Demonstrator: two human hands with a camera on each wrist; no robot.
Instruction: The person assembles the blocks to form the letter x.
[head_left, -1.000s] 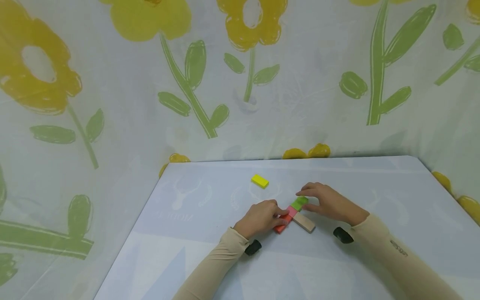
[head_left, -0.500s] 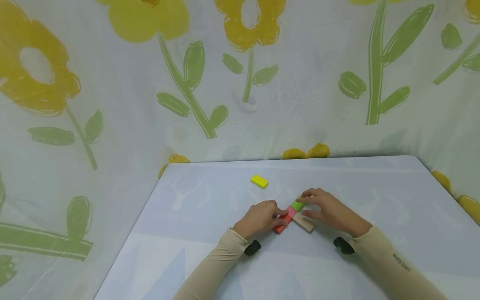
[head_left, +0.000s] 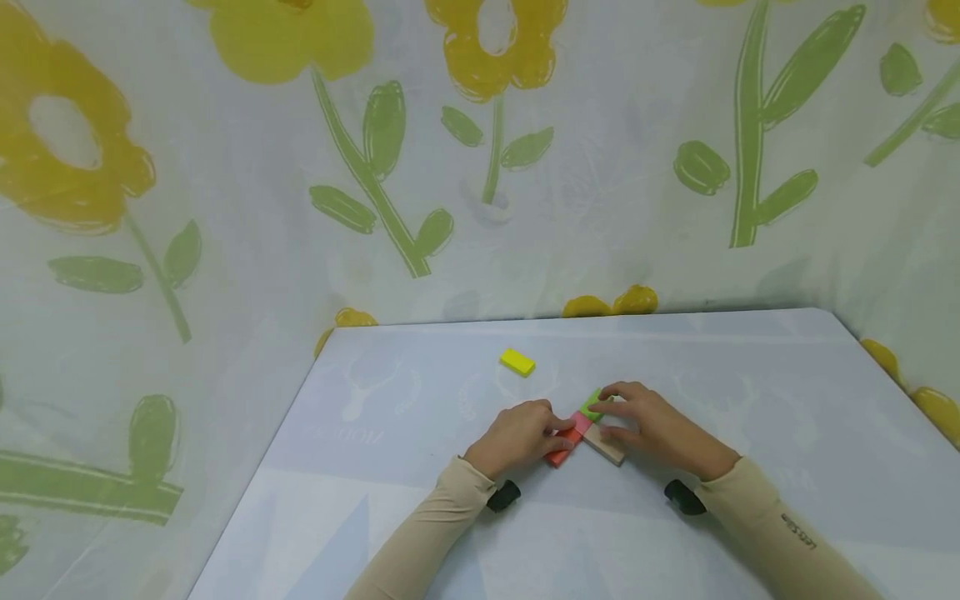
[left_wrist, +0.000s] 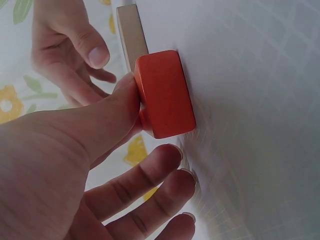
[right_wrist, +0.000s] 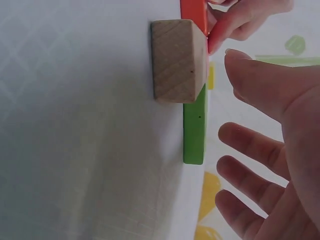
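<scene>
In the head view my left hand [head_left: 517, 437] holds a red block [head_left: 557, 457] between thumb and index finger. Its other fingers spread below the block in the left wrist view. Beyond the red block a pink block [head_left: 581, 423] and a green block [head_left: 591, 400] lie end to end in a slanting row. A plain wooden block [right_wrist: 172, 62] angles off from the row, touching it near the pink block. My right hand [head_left: 656, 429] hovers over the green and wooden blocks, fingers spread and loosely bent. The right wrist view shows a gap between its fingertips and the blocks.
A yellow block [head_left: 517, 362] lies alone farther back on the pale, patterned table [head_left: 420, 533]. Behind the table's far edge hangs a flower-printed cloth [head_left: 585, 200]. Dark wrist cameras sit under both cuffs.
My right hand has moved slightly left and down, its fingers now covering part of the green block. The left hand keeps its hold on the red block in the same place.
</scene>
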